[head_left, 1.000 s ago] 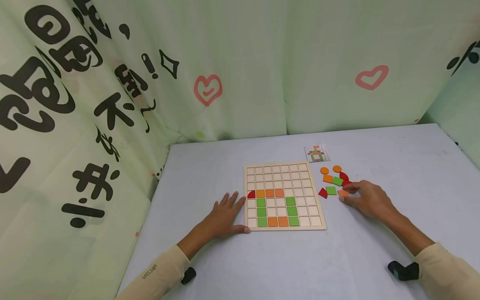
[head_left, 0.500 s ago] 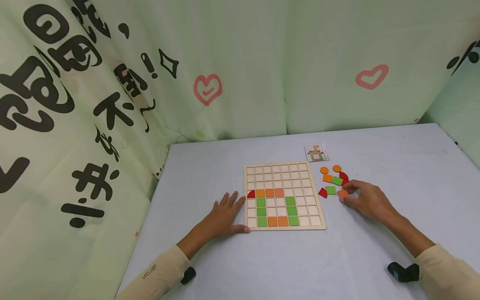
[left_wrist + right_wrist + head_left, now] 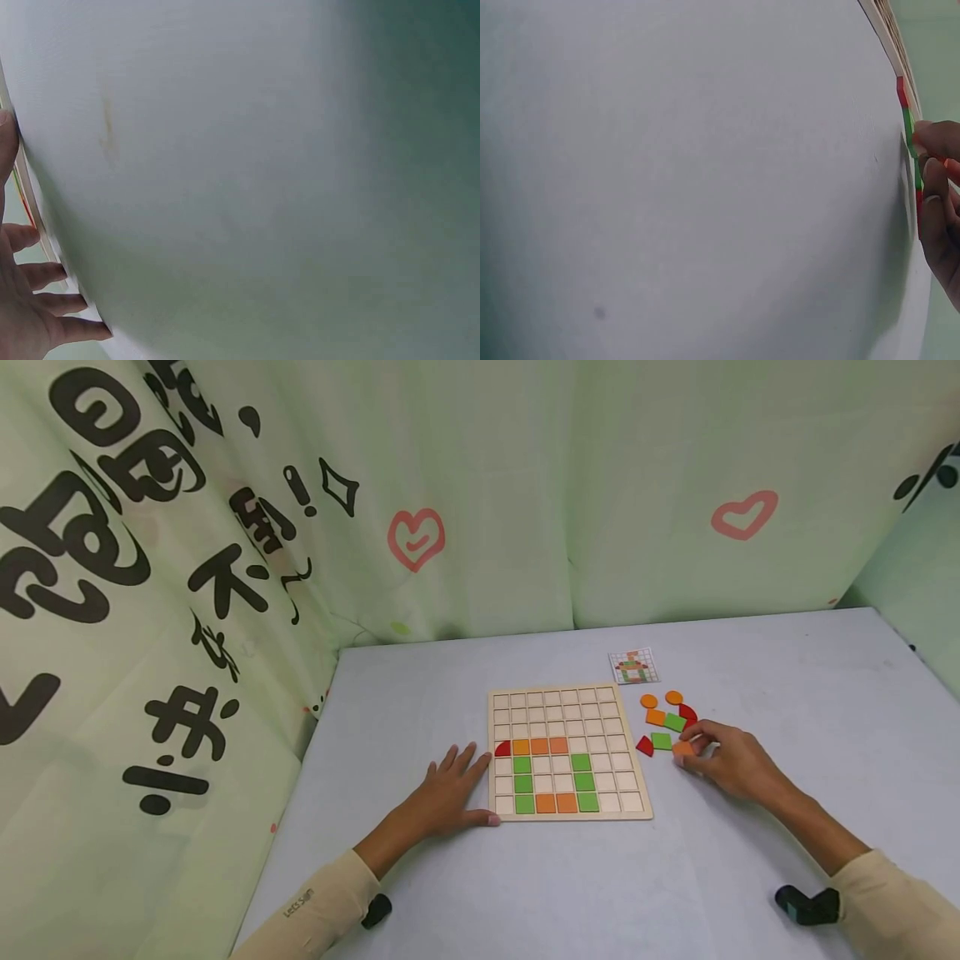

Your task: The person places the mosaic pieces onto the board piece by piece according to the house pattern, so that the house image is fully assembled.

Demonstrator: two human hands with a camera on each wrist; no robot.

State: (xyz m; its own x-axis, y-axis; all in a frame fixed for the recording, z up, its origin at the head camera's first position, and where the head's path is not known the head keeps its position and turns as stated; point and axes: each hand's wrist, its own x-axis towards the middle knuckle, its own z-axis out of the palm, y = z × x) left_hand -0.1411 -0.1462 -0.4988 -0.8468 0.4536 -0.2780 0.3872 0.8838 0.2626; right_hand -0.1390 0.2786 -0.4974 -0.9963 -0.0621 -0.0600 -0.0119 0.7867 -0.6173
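Note:
My left hand rests with its fingers spread at the left edge of a wooden grid board; the left wrist view shows those fingers straight. A red curved tile, orange squares and green squares sit in the board's cells. Right of the board, my right hand pinches an orange tile between thumb and fingers. Beside it lie a green square and a red wedge-shaped tile. The hand partly covers another red tile.
A small pattern card lies behind the board's right corner. Two orange discs, an orange square, a green tile and a red tile lie loose below the card. A pale curtain hangs behind the table.
My right hand's fingertips have shifted slightly left, and the orange tile has moved a little with them. The left hand and the tiles on the board have stayed put.

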